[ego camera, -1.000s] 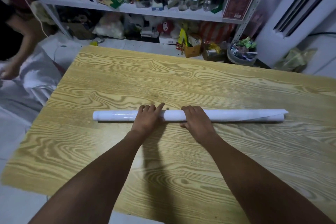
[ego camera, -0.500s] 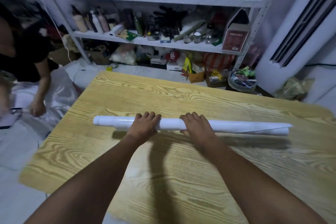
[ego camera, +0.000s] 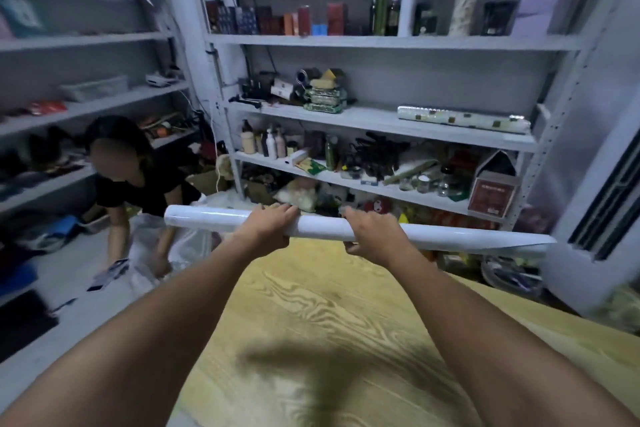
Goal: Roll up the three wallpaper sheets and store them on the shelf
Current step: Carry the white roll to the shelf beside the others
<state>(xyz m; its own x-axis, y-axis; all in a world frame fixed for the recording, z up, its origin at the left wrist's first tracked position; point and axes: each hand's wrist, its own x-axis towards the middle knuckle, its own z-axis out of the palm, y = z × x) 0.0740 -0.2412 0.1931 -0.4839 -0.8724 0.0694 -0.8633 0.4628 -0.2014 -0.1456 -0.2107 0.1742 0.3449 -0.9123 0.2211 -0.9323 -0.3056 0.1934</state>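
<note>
A long white wallpaper roll [ego camera: 318,226] hangs level in the air above the far edge of the wood-grain table [ego camera: 311,315]. My left hand [ego camera: 268,224] grips it left of its middle. My right hand [ego camera: 372,234] grips it just right of the middle. A loose flap of paper sticks out at the roll's right end. A second roll [ego camera: 462,118], glossy with small dark squares, lies on the grey metal shelf [ego camera: 367,123] straight ahead, at its right side.
The shelf unit holds bottles [ego camera: 270,144], boxes [ego camera: 491,192] and jars on the levels above and below. Another person [ego camera: 138,184] crouches on the floor at the left over a white plastic sheet. A white appliance [ego camera: 595,218] stands at the right.
Both hands have lifted the white roll off the table and raised it toward the shelves. The view has tilted up, bringing the upper shelves and the person on the left into sight.
</note>
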